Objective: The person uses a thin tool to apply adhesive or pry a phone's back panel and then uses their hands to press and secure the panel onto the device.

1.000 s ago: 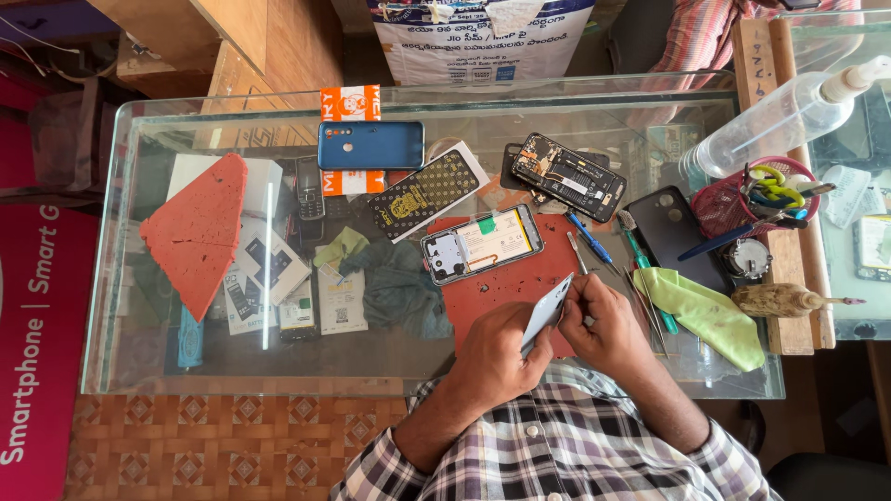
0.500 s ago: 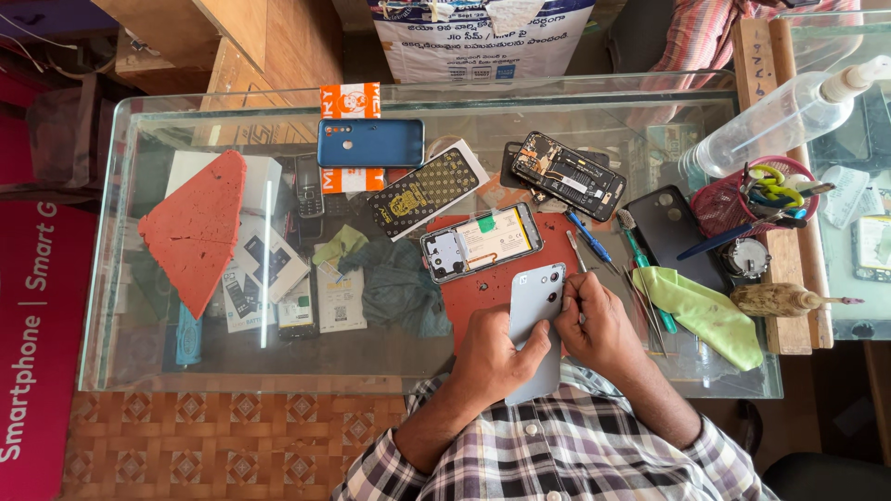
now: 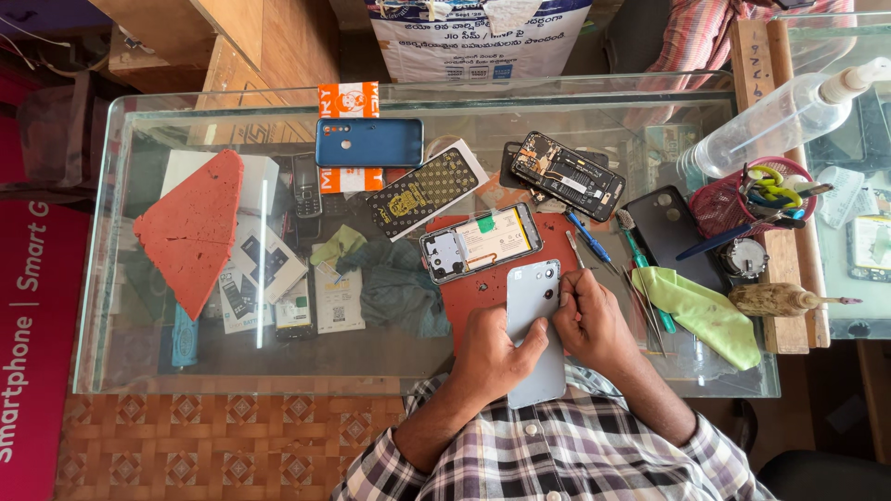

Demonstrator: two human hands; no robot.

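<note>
Glass covers the whole table (image 3: 111,278), and you can see boxes and papers on a shelf under it. A person in a checked shirt sits at the near side. The left hand (image 3: 492,348) is wrapped around a pale blue phone back cover (image 3: 534,306), with the thumb lying across it, so the hand is closed on the cover. The cover is near the edge of the table, over a red mat (image 3: 473,297), with its camera holes at the far end. The right hand (image 3: 594,325) is curled up and touches the right edge of the cover near the top. Its fingers are pinched together, but it is too small to tell if they hold a little tool. Just beyond the cover lies an open phone (image 3: 478,243) with its insides showing. Farther away, to the right, is another open phone (image 3: 568,176). A dark blue phone cover (image 3: 368,142) lies at the far side. A big orange triangle (image 3: 190,232) sits on the left. On the right are a green cloth (image 3: 705,315), a black phone case (image 3: 670,237), a red basket of tools (image 3: 729,199) and a clear spray bottle (image 3: 770,121).
</note>
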